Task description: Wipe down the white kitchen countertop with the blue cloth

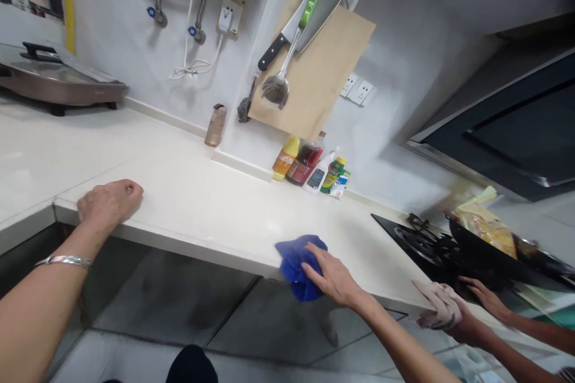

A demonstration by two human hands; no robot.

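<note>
My left hand (pixel 109 202) rests on the white countertop (pixel 193 203) near its front edge, curled into a fist, and I see nothing in it. A silver bracelet circles that wrist. Under my right hand (pixel 331 274) is a blue cloth (pixel 300 254), gripped by the fingers at the counter's front edge. Part of the cloth lies on the top, and part hangs down over the edge. The palm side of both hands is hidden.
At the right, another person's hands hold a pale cloth (pixel 442 305) and touch near the black gas stove (pixel 426 251). Several bottles (pixel 309 161) and a brown tumbler (pixel 216 125) stand along the wall. An electric pan (pixel 63 81) sits far left. A cutting board (pixel 327 66) hangs above.
</note>
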